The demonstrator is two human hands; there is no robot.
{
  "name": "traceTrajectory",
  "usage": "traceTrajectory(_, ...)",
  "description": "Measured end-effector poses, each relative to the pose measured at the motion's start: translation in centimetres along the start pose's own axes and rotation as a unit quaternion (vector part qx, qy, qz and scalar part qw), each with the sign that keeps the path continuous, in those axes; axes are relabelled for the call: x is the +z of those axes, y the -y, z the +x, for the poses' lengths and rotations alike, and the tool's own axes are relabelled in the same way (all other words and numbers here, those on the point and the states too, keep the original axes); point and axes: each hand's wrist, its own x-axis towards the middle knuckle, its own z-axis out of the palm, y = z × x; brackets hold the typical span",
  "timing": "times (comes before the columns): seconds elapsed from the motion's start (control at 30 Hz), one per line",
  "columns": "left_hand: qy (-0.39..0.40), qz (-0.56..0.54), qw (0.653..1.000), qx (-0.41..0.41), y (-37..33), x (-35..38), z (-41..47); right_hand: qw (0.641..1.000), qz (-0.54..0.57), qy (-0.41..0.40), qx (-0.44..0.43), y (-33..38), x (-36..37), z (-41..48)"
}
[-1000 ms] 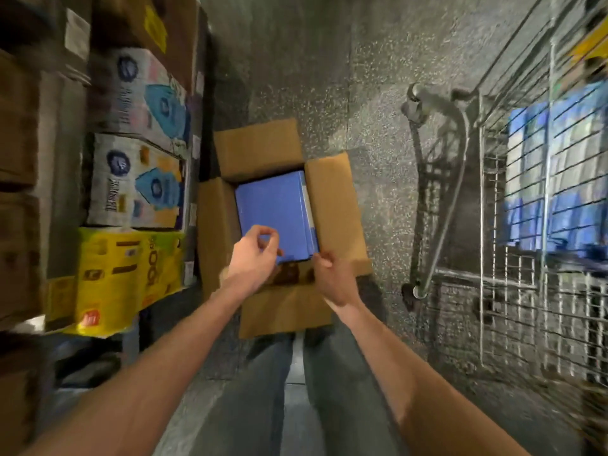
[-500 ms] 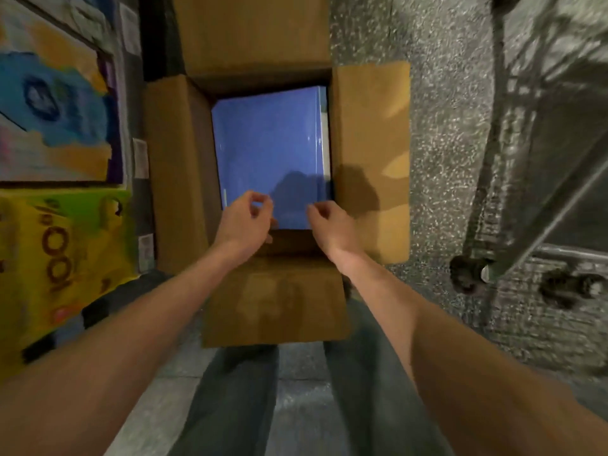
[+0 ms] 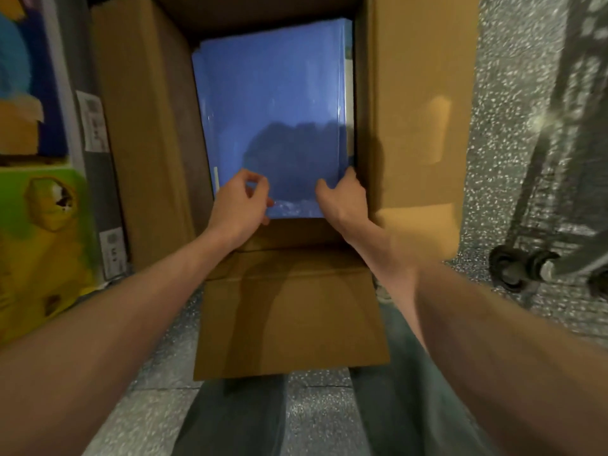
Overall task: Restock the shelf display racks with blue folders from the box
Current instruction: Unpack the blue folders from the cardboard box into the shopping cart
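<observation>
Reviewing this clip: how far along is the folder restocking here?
Early. Done: the brown cardboard box stands open on the floor. In hand: the left hand and right hand grip the near edge of the blue folder stack, which lies inside. Left: lifting it and filling racks, none visible.

The cardboard box (image 3: 414,126) sits open on the speckled floor in front of my knees, all its flaps folded outward: one wide flap lies flat toward me, one spreads out to the right, one stands along the left side. Inside lies a stack of blue folders (image 3: 273,103), flat, with the top cover facing up, glossy and wrapped in clear film that wrinkles at the near edge. The stack fills most of the opening, leaving a narrow gap along the right wall where pale edges show. The near edge of the stack lies just inside the box's near wall, partly in shadow
</observation>
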Motion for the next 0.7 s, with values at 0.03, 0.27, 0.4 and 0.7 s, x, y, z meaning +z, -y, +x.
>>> traceTrajectory(0.03,0.0,-0.002,1.0,-0.002,0.2,-0.2,0.0,1.0,0.007,-0.002,0.004,-0.1,0.5,-0.1)
traceTrajectory(0.27,0.001,-0.015,1.0,-0.003,0.8,-1.6,0.1,0.991,0.024,-0.1,0.084,-0.2,2.0,-1.1)
traceTrajectory(0.4,0.003,-0.015,1.0,-0.002,0.9,-1.8,-0.1,0.991,0.016,-0.078,0.11,-1.1,2.6,-1.8)
traceTrajectory(0.7,-0.005,-0.005,1.0,0.015,1.5,-1.7,0.2,0.993,0.041,-0.048,0.102,-1.5,2.5,-0.4)
